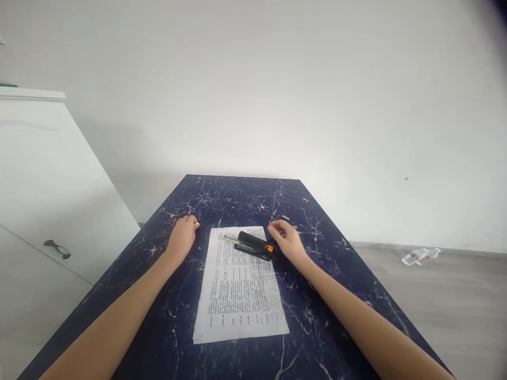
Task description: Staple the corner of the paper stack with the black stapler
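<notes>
A black stapler point(253, 247) with an orange part at its hinge end lies opened out on a stack of printed paper point(241, 295). A metal piece sticks out from its left end. Left of the paper, my left hand point(182, 236) rests on the table with fingers curled, a tiny white bit showing at the fingertips. My right hand point(289, 240) is beside the stapler's hinge end, thumb and forefinger curled together; anything between them is too small to make out. A small grey strip point(285, 217) lies just beyond that hand.
All this is on a dark blue marble-patterned table point(237, 198) against a white wall point(253, 105). A white cabinet point(47, 174) with a dark handle point(57, 248) stands at the left. On the floor to the right lies a clear plastic bottle point(420, 256).
</notes>
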`<action>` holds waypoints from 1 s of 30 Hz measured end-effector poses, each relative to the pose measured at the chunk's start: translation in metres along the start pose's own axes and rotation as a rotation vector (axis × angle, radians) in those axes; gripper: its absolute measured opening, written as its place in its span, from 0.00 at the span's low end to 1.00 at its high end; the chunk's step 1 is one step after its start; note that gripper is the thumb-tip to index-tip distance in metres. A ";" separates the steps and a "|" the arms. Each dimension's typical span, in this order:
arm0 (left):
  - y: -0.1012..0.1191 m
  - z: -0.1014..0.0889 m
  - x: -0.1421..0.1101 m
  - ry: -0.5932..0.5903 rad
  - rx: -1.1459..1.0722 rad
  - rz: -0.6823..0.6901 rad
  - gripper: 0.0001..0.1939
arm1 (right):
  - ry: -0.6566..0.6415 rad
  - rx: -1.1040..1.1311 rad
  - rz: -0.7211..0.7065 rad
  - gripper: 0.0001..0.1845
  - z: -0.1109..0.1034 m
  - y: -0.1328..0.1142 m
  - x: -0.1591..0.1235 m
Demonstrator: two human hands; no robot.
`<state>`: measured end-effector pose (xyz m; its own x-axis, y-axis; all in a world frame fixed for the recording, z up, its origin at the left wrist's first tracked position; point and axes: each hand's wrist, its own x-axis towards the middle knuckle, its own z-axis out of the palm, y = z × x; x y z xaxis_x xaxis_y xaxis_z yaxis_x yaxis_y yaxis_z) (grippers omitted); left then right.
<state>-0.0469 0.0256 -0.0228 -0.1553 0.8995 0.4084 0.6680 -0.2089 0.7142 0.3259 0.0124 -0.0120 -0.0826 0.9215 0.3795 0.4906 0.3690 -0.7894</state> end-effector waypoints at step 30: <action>0.063 0.013 -0.046 -0.363 -0.018 0.299 0.06 | -0.285 -0.120 -0.327 0.20 0.041 -0.033 -0.037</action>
<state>0.0120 -0.0245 -0.0040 0.3086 0.8743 0.3747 0.6317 -0.4829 0.6065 0.2773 -0.0293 -0.0198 -0.4777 0.7612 0.4386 0.4943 0.6456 -0.5822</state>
